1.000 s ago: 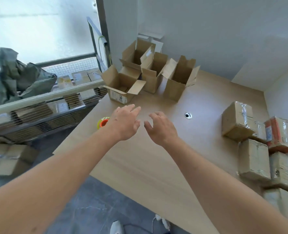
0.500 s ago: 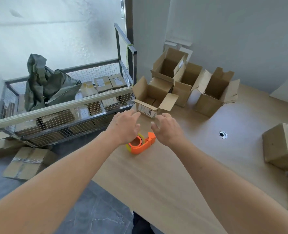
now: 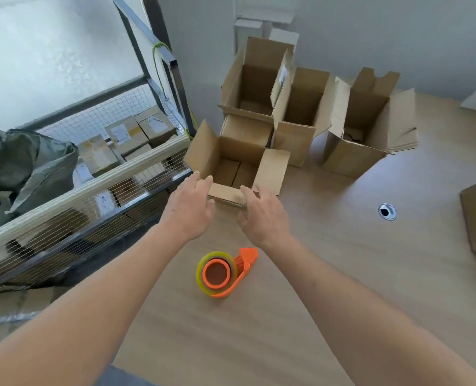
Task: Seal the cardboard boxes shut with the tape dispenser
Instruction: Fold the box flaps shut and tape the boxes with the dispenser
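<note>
Nearest on the wooden bench (image 3: 329, 288), the orange tape dispenser (image 3: 225, 273) lies on its side between the two forearms, untouched. Beyond the dispenser, the left hand (image 3: 189, 210) and right hand (image 3: 264, 215) reach to the near edge of the nearest open box (image 3: 237, 165). Left fingers (image 3: 202, 181) are loosely extended, their tips at the near flap; right fingers (image 3: 246, 192) are loosely extended at the same flap. Firm contact cannot be confirmed. All flaps of this box stand open. Beyond the dispenser and behind this box, three more open boxes (image 3: 301, 107) stand against the wall. Left of the dispenser, past the bench edge, a wire cage (image 3: 92, 196) holds sealed parcels.
</note>
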A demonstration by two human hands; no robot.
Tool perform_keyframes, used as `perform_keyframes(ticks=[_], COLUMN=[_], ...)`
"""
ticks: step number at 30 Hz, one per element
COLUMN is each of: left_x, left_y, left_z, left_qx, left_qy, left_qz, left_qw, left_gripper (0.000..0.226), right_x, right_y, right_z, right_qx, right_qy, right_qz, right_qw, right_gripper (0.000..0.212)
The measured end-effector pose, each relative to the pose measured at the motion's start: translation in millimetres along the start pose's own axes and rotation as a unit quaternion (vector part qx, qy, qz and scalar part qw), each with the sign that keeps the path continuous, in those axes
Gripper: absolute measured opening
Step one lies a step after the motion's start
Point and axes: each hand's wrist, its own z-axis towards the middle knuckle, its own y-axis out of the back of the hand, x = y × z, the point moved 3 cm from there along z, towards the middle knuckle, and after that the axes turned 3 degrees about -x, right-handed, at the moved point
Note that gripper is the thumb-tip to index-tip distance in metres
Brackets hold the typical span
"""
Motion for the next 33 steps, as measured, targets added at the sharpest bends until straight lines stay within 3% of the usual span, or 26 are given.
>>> perform_keyframes(ticks=[2, 5, 10, 14, 17, 21, 25, 33], left_x=[5, 10, 24, 38, 43, 44, 45, -11], left_y=[-5, -10, -4, 4, 9, 11, 20, 35], left_z=[17, 35, 57, 64, 67, 63, 57, 24], left_qx=[0.001, 0.018, 0.011, -0.012, 0.022, 0.045, 0.004, -0.029], left_qy=[-0.001, -0.014, -0.014, 0.003, 0.008, -0.048, -0.043, -0.107], left_qz=[0.003, 0.005, 0.004, 0.042, 0.046, -0.056, -0.072, -0.088], left_qw=[1.0, 1.0, 1.0, 0.999, 0.999, 0.996, 0.996, 0.99], left_gripper=[0.06, 0.062, 0.059, 0.043, 0.037, 0.036, 0.027, 0.038], right_x=[-2, -1, 8, 14, 18, 25, 29, 4], right_y=[-9, -21, -26, -31, -37, -37, -25, 20], right_z=[8, 13, 15, 5, -3, -5, -15, -69], right_qx=[-0.018, -0.047, -0.055, -0.071, -0.073, -0.08, -0.103, -0.128], right_qy=[-0.005, -0.034, -0.063, -0.06, -0.08, -0.115, -0.105, -0.128], right_qz=[-0.03, -0.041, 0.065, 0.12, 0.124, 0.135, 0.113, 0.099], right_qw=[0.999, 0.998, 0.994, 0.988, 0.986, 0.981, 0.983, 0.978], right_gripper=[0.06, 0.037, 0.028, 0.015, 0.025, 0.038, 0.033, 0.023])
